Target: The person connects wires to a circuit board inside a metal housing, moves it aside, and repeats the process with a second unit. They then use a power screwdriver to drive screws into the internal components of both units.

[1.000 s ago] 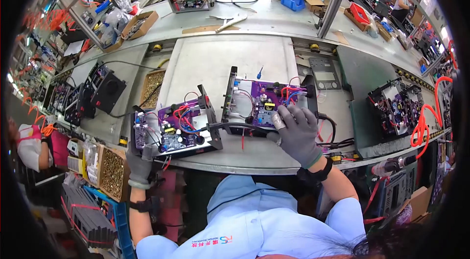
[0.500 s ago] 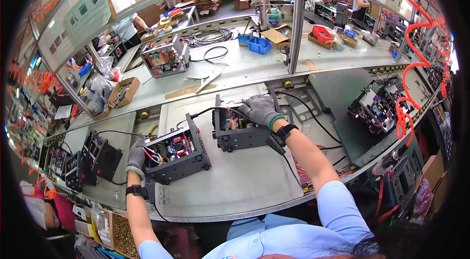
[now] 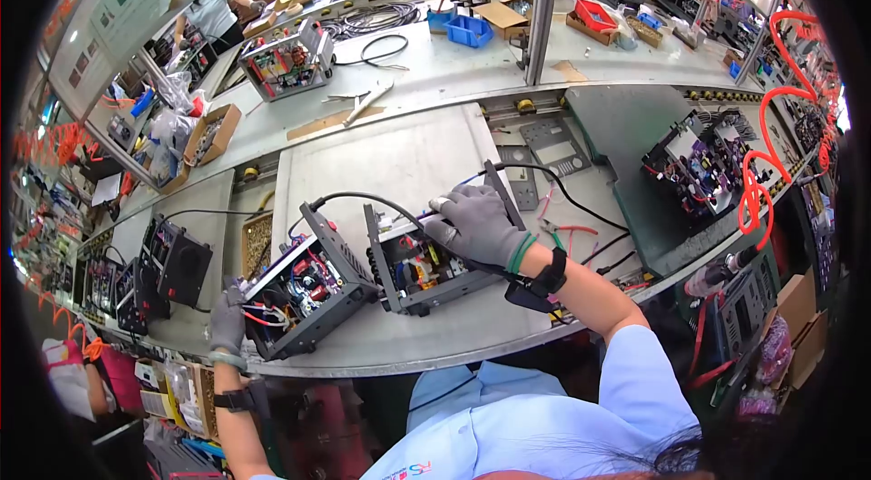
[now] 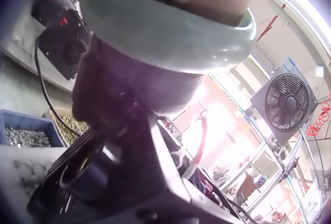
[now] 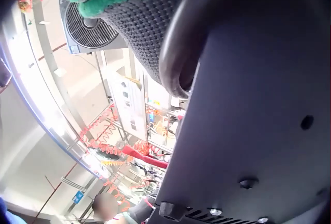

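Observation:
Two open dark metal chassis with wiring and circuit boards stand side by side on the pale work board in the head view. My gloved left hand (image 3: 227,326) grips the left end of the left chassis (image 3: 313,321), whose perforated panel leans toward the other unit. Over the top of the right chassis (image 3: 435,291) lies my gloved right hand (image 3: 481,226), holding it, its far fingertips partly hidden. A black cable (image 3: 367,197) arches from the left unit to beneath this hand. In the right wrist view the glove (image 5: 142,30) and a thick cable loop (image 5: 173,53) sit against the dark panel (image 5: 248,131).
More open units stand at the left (image 3: 177,262) and on the green mat (image 3: 608,144) at the right. A box of small fasteners (image 3: 257,240) lies behind my left hand. Red-handled pliers (image 3: 570,230) lie right of the right chassis. An orange coiled hose (image 3: 753,185) hangs at the right.
Both chassis have turned so their dark side panels face me, and now stand closer together than half a second ago. My right hand has shifted from the near edge to the top. The head view has tilted.

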A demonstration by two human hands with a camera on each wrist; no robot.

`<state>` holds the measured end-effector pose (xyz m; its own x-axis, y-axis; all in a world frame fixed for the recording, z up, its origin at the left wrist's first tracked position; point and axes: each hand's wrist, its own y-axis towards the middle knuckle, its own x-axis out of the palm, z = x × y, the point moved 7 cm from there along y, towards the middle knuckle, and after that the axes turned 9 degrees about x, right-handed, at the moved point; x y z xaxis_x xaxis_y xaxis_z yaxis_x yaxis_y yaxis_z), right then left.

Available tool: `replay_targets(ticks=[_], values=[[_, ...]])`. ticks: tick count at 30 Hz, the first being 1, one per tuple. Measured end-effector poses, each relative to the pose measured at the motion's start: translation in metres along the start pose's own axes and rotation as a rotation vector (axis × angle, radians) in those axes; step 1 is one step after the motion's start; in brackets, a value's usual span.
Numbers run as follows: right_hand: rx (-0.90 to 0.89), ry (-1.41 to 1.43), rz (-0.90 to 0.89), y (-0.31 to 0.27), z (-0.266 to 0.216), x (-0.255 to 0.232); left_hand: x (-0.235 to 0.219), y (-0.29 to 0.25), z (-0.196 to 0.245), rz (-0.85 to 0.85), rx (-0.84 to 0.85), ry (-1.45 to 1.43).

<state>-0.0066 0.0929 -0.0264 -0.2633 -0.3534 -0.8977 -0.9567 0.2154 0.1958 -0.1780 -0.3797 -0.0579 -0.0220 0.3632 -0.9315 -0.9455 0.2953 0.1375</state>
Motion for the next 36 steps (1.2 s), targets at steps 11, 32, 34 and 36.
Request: replay_targets(ticks=[11,32,34,36], values=[[-0.117,-0.122,0.267,-0.055,0.023,-0.050,-0.037,-0.028,0.281,0.324,0.843,-0.116],[0.693,-0.435,-0.376,-0.147,0.304,0.073,0.065,-0.004,0.350,-0.237,0.835,0.039],[0.741,-0.406,-0.402,-0.149,0.291,0.054,0.057,-0.008,0.359,-0.120,0.940,0.184],[0.769,-0.462,-0.570,-0.150,0.277,0.046,0.053,-0.006,0.369,-0.193,0.919,0.257]])
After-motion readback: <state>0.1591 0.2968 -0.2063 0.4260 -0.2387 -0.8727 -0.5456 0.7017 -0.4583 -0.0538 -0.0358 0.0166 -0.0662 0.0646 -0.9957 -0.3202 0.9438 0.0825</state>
